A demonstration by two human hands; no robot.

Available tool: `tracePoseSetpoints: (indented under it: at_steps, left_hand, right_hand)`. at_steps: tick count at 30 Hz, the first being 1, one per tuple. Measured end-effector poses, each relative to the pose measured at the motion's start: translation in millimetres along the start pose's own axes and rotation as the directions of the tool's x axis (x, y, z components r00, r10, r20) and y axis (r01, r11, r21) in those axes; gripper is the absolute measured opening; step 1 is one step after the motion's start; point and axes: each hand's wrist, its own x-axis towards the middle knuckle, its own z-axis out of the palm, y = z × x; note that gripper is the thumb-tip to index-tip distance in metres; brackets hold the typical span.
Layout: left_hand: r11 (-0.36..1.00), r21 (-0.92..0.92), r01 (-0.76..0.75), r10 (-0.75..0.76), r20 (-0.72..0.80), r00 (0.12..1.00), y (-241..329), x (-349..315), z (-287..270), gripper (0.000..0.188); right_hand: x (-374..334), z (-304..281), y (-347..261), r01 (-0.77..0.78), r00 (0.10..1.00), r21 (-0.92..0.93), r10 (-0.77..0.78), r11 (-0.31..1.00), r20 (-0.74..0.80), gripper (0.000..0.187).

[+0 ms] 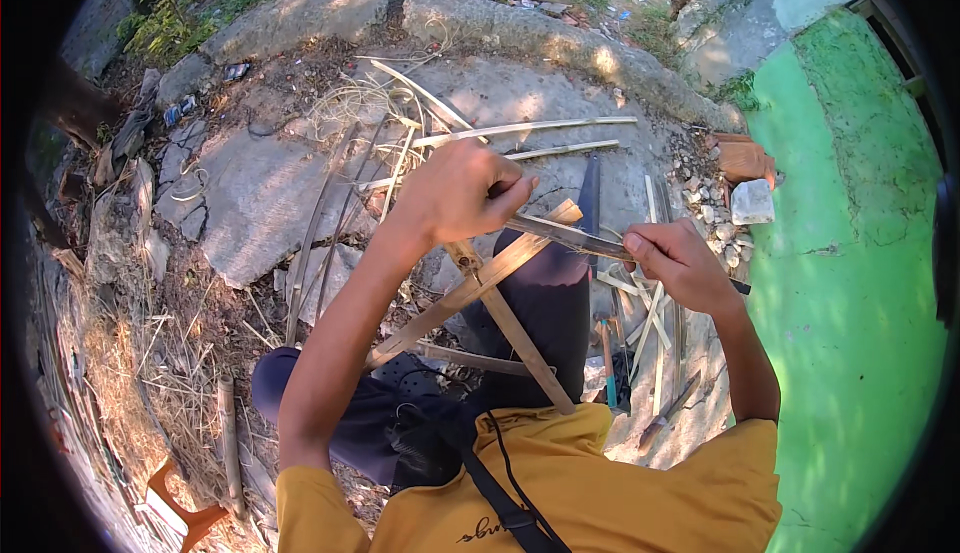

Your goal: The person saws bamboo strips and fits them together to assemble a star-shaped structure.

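My left hand (468, 189) is closed around the left end of a long, dark, flat strip (572, 237) that looks like bamboo. Farther right, my right hand (682, 265) grips the same strip between thumb and fingers, and its dark end sticks out past the hand. Below the left hand two pale split-bamboo pieces cross over my lap. One crossing piece (450, 309) slants up to the right, its upper end just under the strip. The other bamboo piece (522, 338) runs down toward my shirt.
Pale bamboo strips (530, 129) and tangled shavings (350, 103) lie on the cracked concrete ahead. A long dark blade (591, 188) rests beyond my knee. A tool with a teal and orange handle (608, 363) lies right of my leg. A green wall (840, 353) bounds the right side.
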Motion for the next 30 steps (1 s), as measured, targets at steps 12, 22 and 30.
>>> tracePoseSetpoints:
  at_steps: [12, 22, 30]
  left_hand:
    - [0.994, 0.019, 0.108, -0.108, 0.014, 0.994, -7, -1, 14, 0.039]
    - [0.992, 0.078, 0.104, -0.102, -0.027, 0.994, -15, -9, 11, 0.037]
    - [0.989, 0.088, 0.116, -0.113, -0.034, 0.993, -24, -17, 7, 0.036]
  right_hand:
    - [13, 41, 43, 0.131, 0.980, 0.008, -0.128, 0.991, -0.155, 0.029]
    - [29, 59, 57, 0.230, 0.954, 0.099, -0.205, 0.968, -0.218, 0.034]
    - [41, 71, 61, 0.257, 0.948, 0.105, -0.229, 0.961, -0.221, 0.029]
